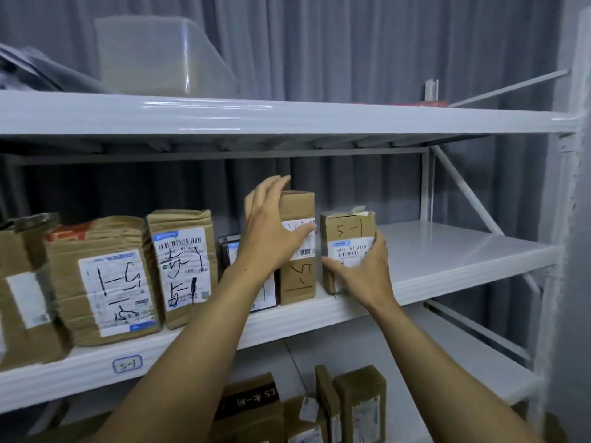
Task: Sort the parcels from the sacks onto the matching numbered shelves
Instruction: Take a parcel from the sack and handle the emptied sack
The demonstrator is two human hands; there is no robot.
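Against grey curtain [351,43], white shelf [447,251]; cardboard parcels [105,282]

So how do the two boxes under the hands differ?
The tall box stands higher than the short box at its right. The tall box has 5-1 written sideways below its label; the short box has it upright above its label. The left hand touches the tall box with straight fingers; the right hand grips the short box. Both are brown cardboard, upright.
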